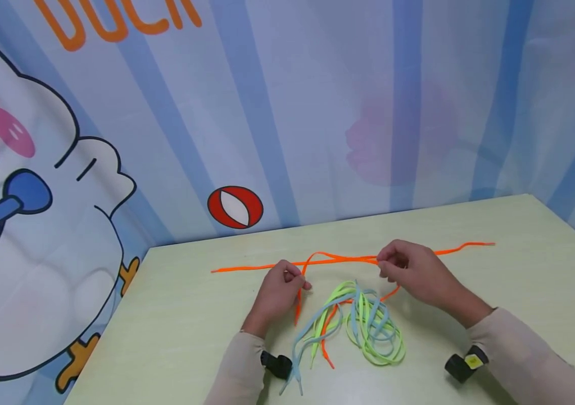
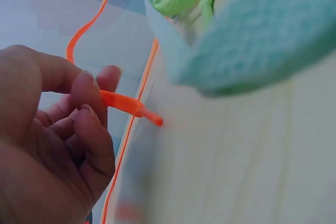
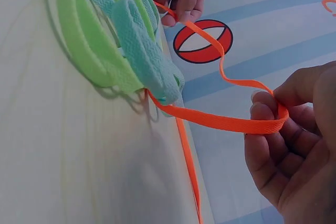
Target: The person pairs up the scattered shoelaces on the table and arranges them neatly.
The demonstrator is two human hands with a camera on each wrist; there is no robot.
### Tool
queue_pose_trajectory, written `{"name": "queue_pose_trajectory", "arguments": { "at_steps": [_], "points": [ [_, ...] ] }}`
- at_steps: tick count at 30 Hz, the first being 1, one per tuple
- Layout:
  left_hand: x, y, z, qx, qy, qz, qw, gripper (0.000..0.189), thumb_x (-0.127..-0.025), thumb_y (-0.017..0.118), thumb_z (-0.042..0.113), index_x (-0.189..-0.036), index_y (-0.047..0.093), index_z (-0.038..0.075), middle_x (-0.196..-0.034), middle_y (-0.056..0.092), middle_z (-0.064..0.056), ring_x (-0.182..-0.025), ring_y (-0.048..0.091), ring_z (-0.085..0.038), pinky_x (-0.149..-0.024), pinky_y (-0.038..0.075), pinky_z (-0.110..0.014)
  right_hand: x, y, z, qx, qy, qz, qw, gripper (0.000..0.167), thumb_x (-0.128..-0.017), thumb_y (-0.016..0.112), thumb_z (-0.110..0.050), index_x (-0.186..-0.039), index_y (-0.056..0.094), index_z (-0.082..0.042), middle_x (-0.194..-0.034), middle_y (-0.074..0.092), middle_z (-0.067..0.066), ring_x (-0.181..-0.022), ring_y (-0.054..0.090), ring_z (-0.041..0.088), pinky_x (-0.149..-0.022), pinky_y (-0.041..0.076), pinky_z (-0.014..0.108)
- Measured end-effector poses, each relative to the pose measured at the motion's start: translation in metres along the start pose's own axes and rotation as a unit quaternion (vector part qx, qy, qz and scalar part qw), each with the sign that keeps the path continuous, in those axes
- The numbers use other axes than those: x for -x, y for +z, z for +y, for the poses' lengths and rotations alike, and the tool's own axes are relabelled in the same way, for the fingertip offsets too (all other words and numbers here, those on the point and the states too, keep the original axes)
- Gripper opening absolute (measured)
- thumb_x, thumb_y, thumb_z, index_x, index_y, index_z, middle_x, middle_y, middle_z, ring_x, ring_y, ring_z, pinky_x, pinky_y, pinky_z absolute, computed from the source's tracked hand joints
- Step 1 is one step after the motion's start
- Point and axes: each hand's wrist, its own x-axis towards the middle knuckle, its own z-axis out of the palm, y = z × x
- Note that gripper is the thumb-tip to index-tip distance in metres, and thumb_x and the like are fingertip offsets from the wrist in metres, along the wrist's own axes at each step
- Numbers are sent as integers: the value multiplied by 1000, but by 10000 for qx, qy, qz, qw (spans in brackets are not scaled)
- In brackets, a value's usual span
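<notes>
My left hand [image 1: 276, 293] pinches an orange shoelace [image 2: 122, 101] close to its end, and the tip sticks out past the thumb and finger. The same lace runs across to my right hand [image 1: 421, 275], where it bends round the curled fingers, as the right wrist view shows. From there a length leads back to the heap of laces. Nearer my body, between both hands, lies the loose heap of yellow-green shoelaces [image 3: 79, 30] and light blue shoelaces [image 3: 139, 45], with an orange end poking out. Behind the hands, orange lace [image 1: 244, 269] lies stretched along the table.
The pale table [image 1: 166, 326] meets a printed cloth backdrop [image 1: 327, 112] at its far edge. A duck figure and a red-and-white ball [image 1: 235, 207] are printed on the cloth. Black wrist cameras [image 1: 278, 365] sit on both sleeves.
</notes>
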Motion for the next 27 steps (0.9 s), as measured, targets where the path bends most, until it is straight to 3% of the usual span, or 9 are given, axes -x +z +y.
{"name": "queue_pose_trajectory", "arguments": {
  "at_steps": [6,14,20,27],
  "points": [
    [-2,-2,-4,476,371,176,9980,9,-100,62,17,-104,57,10,-93,70,-5,-67,59,-21,-64,51,-30,0,0,-2,38,-113,103,9999,15,-97,67,-17,-108,64,-8,-89,68,1,-79,64,18,-64,53,32],
    [-5,-7,-6,828,349,371,9953,13,-98,65,21,-107,64,11,-95,64,-13,-73,62,-22,-66,53,-30,5,-1,-13,21,-223,397,9990,12,-96,65,-13,-108,64,-9,-92,69,1,-83,66,19,-66,55,31],
    [-3,-11,-5,1073,527,292,9924,30,-100,64,29,-109,71,1,-97,67,-19,-72,60,-19,-70,53,-29,7,-4,-22,-68,-368,465,9982,11,-97,65,-13,-107,65,-9,-92,70,4,-82,66,20,-67,55,31],
    [-1,-12,-7,1019,375,71,9941,25,-97,68,31,-111,75,13,-88,64,-10,-69,58,-17,-69,51,-27,10,-9,-28,-133,-609,615,9962,7,-97,65,-14,-104,65,-13,-90,69,3,-76,64,19,-65,54,31]
  ]
}}
